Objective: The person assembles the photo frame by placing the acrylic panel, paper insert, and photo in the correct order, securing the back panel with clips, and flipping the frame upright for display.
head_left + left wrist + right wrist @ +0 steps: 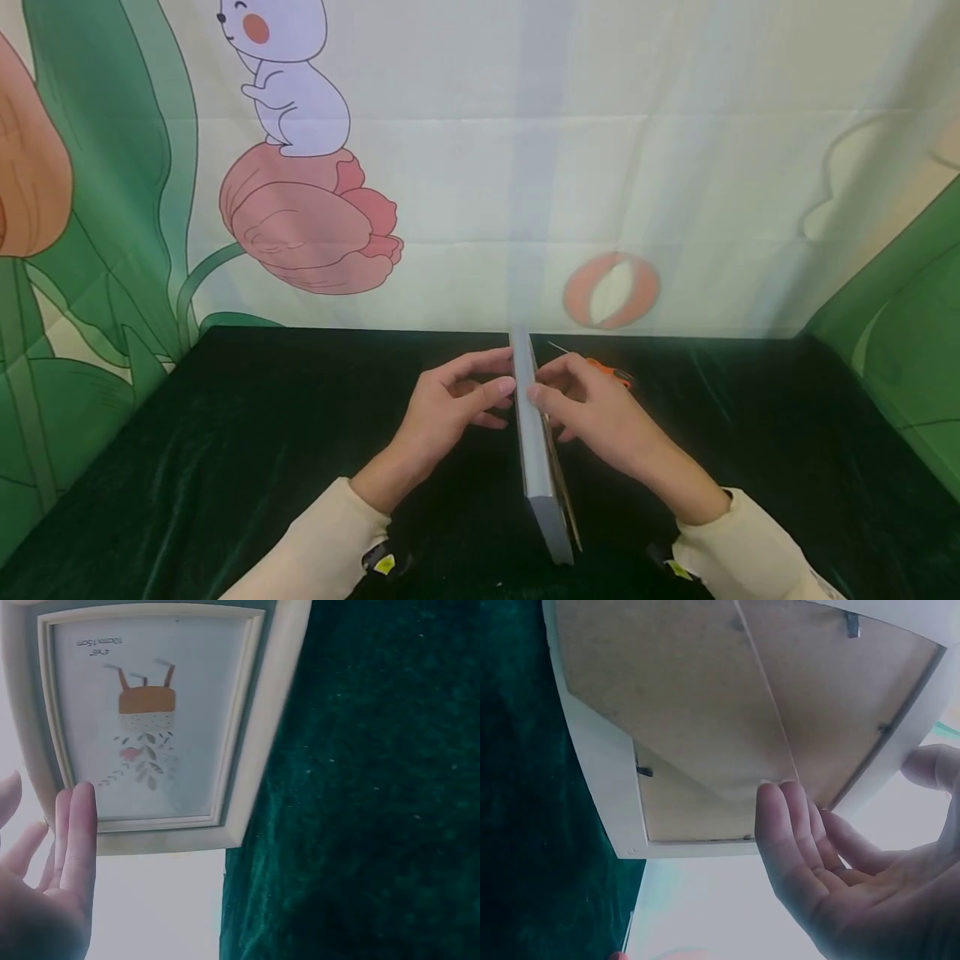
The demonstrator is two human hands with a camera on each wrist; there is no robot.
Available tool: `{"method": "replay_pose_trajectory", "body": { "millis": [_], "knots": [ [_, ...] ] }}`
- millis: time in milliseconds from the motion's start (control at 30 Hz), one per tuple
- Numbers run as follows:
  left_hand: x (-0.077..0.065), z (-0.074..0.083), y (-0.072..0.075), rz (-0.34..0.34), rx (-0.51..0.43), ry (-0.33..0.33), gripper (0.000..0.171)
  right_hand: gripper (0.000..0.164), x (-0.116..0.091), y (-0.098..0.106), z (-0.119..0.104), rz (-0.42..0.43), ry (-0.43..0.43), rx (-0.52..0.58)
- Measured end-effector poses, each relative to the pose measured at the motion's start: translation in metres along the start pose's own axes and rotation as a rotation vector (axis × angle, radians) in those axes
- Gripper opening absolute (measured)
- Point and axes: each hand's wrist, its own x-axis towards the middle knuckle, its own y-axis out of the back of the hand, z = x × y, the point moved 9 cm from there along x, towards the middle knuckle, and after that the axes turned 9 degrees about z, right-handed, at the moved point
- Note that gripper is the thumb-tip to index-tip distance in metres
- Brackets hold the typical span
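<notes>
A white picture frame [530, 417] stands edge-on between the hands in the head view. Its glazed front, with a cake-and-leaves print [146, 735], faces my left hand [453, 408]. There the fingers are fairly straight, with fingertips [81, 817] at the front near a corner. My right hand [600, 408] holds the other side, thumb on the frame's narrow edge and fingers bent toward the back. That back has a brown backing board [682, 817], small dark metal tabs [853, 625] and a brown flap [675, 690]. Whether the frame touches the table is hard to tell.
Behind the right hand, a tool with an orange and black handle [613, 372] and a thin metal end lies on the dark green cloth [262, 467], partly hidden. A printed curtain [450, 183] hangs along the table's far edge.
</notes>
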Motion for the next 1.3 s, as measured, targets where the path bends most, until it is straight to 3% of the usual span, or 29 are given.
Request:
{"method": "replay_pose_trajectory", "body": {
  "millis": [267, 600, 733, 867, 1067, 1300],
  "knots": [
    [-0.002, -0.026, 0.004, 0.034, 0.076, 0.105, 0.035, 0.044, -0.001, 0.005, -0.002, 0.015, 0.026, -0.004],
    [-0.015, -0.059, -0.014, -0.122, 0.132, 0.316, 0.05, 0.043, -0.002, 0.009, -0.003, 0.025, 0.046, 0.013],
    [-0.02, -0.067, -0.017, -0.17, 0.15, 0.369, 0.055, 0.045, -0.002, 0.01, 0.0, 0.029, 0.044, 0.014],
    [-0.022, -0.07, -0.018, -0.177, 0.151, 0.377, 0.058, 0.047, -0.004, 0.014, 0.005, 0.034, 0.043, 0.015],
    [-0.024, -0.071, -0.025, -0.184, 0.119, 0.368, 0.056, 0.049, -0.008, 0.027, -0.004, 0.034, 0.111, 0.004],
    [-0.029, -0.072, -0.037, -0.187, 0.102, 0.363, 0.053, 0.048, -0.01, 0.037, -0.012, 0.031, 0.108, -0.121]
  ]
}}
